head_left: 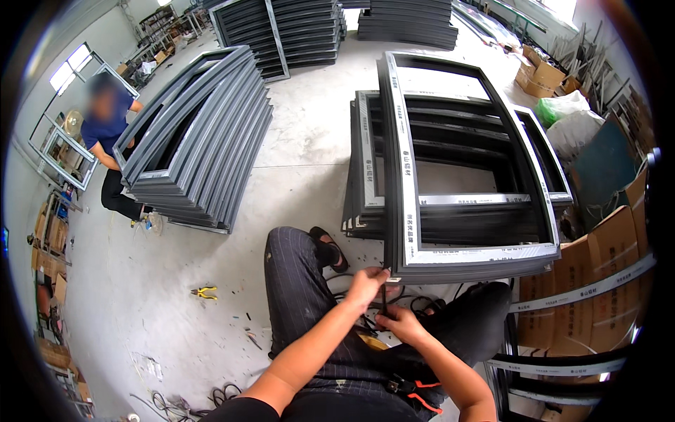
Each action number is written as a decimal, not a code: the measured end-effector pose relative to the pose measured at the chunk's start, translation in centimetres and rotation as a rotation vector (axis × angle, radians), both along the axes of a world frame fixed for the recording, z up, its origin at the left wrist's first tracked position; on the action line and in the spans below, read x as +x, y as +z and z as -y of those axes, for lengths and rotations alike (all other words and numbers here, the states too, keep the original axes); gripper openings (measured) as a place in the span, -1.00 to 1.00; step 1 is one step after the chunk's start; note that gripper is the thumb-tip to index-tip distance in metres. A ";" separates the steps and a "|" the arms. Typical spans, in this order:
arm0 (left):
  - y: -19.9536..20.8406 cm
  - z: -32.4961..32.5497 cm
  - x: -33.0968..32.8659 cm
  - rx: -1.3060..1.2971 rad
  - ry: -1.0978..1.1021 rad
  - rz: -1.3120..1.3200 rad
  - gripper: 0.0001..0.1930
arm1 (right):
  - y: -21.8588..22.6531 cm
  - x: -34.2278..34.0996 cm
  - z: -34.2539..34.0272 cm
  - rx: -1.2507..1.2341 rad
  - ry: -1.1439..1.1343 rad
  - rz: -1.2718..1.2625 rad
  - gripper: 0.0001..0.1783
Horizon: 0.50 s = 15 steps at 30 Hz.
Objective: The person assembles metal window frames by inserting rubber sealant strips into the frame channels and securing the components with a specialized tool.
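Both hands, left hand [365, 285] and right hand [399, 322], pinch a black rubber strip [384, 299] with fingers at the grey frame [404, 211] corner; next, careful pressing seems needed.

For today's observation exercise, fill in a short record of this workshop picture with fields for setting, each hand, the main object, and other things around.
Setting: workshop with a concrete floor
Left hand: pinching a black rubber strip at the near corner of the top frame
Right hand: gripping the same strip lower down
Main object: stack of grey window frames in front of the seated person
Other stacks: leaning frames to the left
On the floor: yellow-handled pliers
Nearby: another person crouched at far left; cardboard boxes to the right
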State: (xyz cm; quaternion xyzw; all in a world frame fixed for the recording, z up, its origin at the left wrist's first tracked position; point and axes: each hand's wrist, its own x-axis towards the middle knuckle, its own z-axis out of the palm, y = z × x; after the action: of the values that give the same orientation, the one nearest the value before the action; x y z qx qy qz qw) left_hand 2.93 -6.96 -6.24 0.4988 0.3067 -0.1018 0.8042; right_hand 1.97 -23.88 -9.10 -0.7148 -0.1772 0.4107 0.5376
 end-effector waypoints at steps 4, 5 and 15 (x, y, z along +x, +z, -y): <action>1.0 -2.4 -1.1 -0.068 -0.139 0.010 -0.57 | 5.7 0.1 1.4 -0.073 -0.165 0.325 -0.73; 0.9 -2.5 -1.4 -0.084 -0.133 0.004 -0.58 | 6.3 0.4 1.6 -0.144 -0.204 0.548 -0.74; 1.1 -1.7 -1.8 -0.096 -0.164 -0.024 -0.64 | 6.7 4.1 1.2 -0.300 -0.241 1.094 -0.88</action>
State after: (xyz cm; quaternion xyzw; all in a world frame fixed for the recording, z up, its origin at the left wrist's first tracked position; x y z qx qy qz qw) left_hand 1.13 -5.28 -5.17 0.4818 0.2691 -0.1878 0.8125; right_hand 6.05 -25.10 -2.39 -0.9066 -0.2864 -0.0623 0.3035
